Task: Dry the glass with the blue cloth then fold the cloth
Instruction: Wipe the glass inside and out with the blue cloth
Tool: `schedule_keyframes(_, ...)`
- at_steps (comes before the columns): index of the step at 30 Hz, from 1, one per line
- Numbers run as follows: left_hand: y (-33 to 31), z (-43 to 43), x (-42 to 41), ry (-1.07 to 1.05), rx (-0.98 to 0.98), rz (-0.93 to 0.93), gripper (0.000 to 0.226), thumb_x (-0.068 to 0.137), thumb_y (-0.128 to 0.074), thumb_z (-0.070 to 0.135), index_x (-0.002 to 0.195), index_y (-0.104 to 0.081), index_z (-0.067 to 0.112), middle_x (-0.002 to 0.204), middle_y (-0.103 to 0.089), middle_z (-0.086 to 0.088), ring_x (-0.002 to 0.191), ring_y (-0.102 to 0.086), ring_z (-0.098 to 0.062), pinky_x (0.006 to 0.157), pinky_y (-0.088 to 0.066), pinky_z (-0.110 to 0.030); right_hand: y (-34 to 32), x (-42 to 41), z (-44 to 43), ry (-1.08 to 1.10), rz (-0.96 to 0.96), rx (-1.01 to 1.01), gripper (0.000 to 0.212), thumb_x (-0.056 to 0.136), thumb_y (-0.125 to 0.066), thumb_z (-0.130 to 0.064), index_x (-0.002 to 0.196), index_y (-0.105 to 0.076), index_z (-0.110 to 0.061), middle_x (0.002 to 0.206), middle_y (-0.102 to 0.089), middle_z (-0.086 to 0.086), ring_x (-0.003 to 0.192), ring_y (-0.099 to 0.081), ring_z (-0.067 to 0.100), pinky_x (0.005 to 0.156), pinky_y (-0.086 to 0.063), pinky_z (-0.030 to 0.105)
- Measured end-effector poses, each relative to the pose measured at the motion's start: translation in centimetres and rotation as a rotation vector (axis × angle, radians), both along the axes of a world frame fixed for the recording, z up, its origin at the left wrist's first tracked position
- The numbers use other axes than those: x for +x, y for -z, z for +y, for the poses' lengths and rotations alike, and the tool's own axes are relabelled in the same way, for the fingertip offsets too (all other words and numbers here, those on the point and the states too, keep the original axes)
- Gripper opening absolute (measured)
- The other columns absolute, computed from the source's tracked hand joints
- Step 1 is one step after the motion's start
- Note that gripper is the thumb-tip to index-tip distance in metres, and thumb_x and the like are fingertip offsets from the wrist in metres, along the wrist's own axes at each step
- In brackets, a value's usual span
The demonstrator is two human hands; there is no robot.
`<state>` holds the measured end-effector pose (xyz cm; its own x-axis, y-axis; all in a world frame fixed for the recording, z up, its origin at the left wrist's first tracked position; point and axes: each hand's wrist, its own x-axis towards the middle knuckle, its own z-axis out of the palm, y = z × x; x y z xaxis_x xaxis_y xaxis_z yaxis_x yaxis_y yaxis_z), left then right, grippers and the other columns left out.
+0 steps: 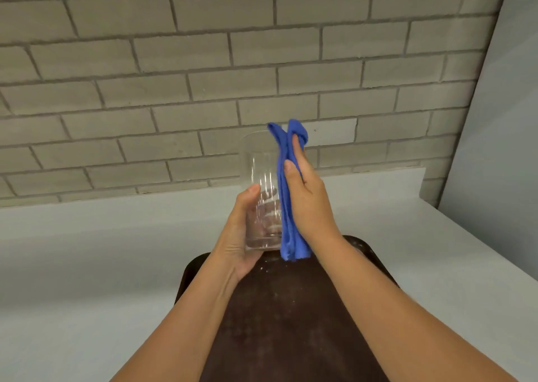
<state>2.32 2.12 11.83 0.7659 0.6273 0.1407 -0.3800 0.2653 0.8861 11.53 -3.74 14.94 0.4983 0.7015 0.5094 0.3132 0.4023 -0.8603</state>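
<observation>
A tall clear glass (257,166) is held upright above the tray, its rim away from me. My left hand (241,236) wraps around its lower part and base. The blue cloth (286,207) hangs in a long bunched strip against the right side of the glass, from above the rim down past the base. My right hand (308,198) presses the cloth flat against the glass wall, fingers pointing up.
A dark brown tray (285,317) lies on the white counter (87,265) under my forearms, with pale specks on it. A grey brick wall (203,76) rises behind the counter. A pale panel (500,119) stands at the right.
</observation>
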Motion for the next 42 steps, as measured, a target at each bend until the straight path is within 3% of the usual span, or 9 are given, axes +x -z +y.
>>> schedule_keyframes(6, -1.1, 0.6, 0.2, -0.228, 0.181, 0.089, 0.034, 0.050, -0.069, 0.049, 0.072, -0.072, 0.024, 0.068, -0.069, 0.001, 0.061, -0.061, -0.017, 0.061, -0.051, -0.033, 5.2, -2.5, -1.6, -0.201, 0.609, -0.111, 0.032, 0.092, -0.039, -0.036, 0.097, -0.067, -0.021, 0.089, -0.070, 0.001, 0.085, -0.067, 0.018, 0.086, -0.052, 0.036)
schedule_keyframes(9, -1.4, 0.7, 0.4, -0.301, 0.308, 0.177, 0.036, 0.049, -0.066, 0.054, 0.070, -0.071, 0.025, 0.065, -0.069, 0.008, 0.062, -0.062, -0.010, 0.059, -0.052, -0.026, 4.2, -2.1, -1.8, -0.289, 0.629, -0.085, 0.028, 0.095, -0.034, -0.026, 0.089, -0.061, -0.019, 0.092, -0.062, 0.006, 0.089, -0.059, 0.021, 0.093, -0.046, 0.039)
schedule_keyframes(14, -2.8, 0.7, 0.3, -0.430, 0.558, 0.340, 0.026, 0.077, -0.056, 0.051, 0.070, -0.062, 0.026, 0.063, -0.064, 0.011, 0.057, -0.060, 0.008, 0.047, -0.043, -0.006, 4.0, -1.2, -1.9, -0.374, 0.747, -0.041, 0.030, 0.094, -0.036, -0.031, 0.093, -0.064, -0.019, 0.082, -0.069, 0.001, 0.070, -0.068, 0.011, 0.060, -0.055, 0.025)
schedule_keyframes(17, -3.2, 0.8, 0.5, -0.609, 0.639, 0.413, 0.046, 0.078, -0.057, 0.049, 0.110, -0.058, 0.016, 0.088, -0.053, -0.001, 0.081, -0.057, -0.020, 0.068, -0.048, -0.023, 3.8, -1.2, -1.8, -0.367, 0.799, -0.092, 0.038, 0.093, -0.037, -0.036, 0.114, -0.057, -0.012, 0.096, -0.066, 0.008, 0.079, -0.065, 0.019, 0.066, -0.052, 0.031)
schedule_keyframes(20, -3.4, 0.2, 0.0, -0.783, 0.700, 0.406, 0.061, 0.074, -0.063, 0.047, 0.127, -0.043, 0.025, 0.097, -0.055, 0.002, 0.071, -0.053, -0.013, 0.062, -0.040, -0.019, 3.8, -1.6, -1.8, -0.312, 0.820, -0.078, 0.040, 0.091, -0.043, -0.035, 0.122, -0.052, -0.012, 0.101, -0.064, 0.009, 0.081, -0.063, 0.021, 0.070, -0.052, 0.035)
schedule_keyframes(27, -1.0, -2.0, -0.3, -0.681, 0.656, 0.468, 0.067, 0.076, -0.066, 0.040, 0.130, -0.030, 0.022, 0.131, -0.042, 0.004, 0.116, -0.049, -0.015, 0.084, -0.041, -0.020, 4.3, -3.3, -2.4, -0.036, 0.438, -0.075, 0.035, 0.091, -0.045, -0.025, 0.125, -0.044, -0.036, 0.125, -0.054, -0.006, 0.106, -0.057, 0.009, 0.092, -0.049, 0.030)
schedule_keyframes(31, -1.5, -1.7, -0.9, -0.645, 0.389, 0.338, 0.079, 0.064, -0.075, 0.041, 0.129, -0.033, 0.027, 0.116, -0.050, 0.011, 0.095, -0.059, 0.000, 0.072, -0.047, -0.013, 4.8, -4.3, -3.4, -0.035, 0.090, -0.056, 0.048, 0.093, -0.041, -0.010, 0.112, -0.036, -0.053, 0.124, -0.041, -0.024, 0.116, -0.041, -0.011, 0.104, -0.033, 0.013)
schedule_keyframes(35, -0.8, -1.2, -2.0, -0.421, 0.122, 0.215, 0.103, 0.038, -0.076, 0.065, 0.126, -0.048, 0.019, 0.121, -0.063, -0.008, 0.109, -0.061, -0.022, 0.091, -0.050, -0.039, 4.8, -4.6, -4.5, -0.034, -0.240, -0.030, 0.051, 0.094, -0.037, -0.010, 0.117, -0.028, -0.055, 0.140, -0.026, -0.022, 0.127, -0.024, -0.014, 0.101, -0.021, 0.000)
schedule_keyframes(42, -0.1, -1.2, -1.8, 0.011, -0.066, -0.022, 0.045, 0.060, -0.076, 0.046, 0.098, -0.072, 0.023, 0.098, -0.075, -0.001, 0.091, -0.069, -0.014, 0.071, -0.056, -0.027, 0.6, -2.7, -2.9, -0.052, -0.439, 0.011, 0.048, 0.093, -0.038, -0.019, 0.124, -0.023, -0.053, 0.146, -0.001, -0.028, 0.140, 0.001, -0.001, 0.113, -0.004, 0.013)
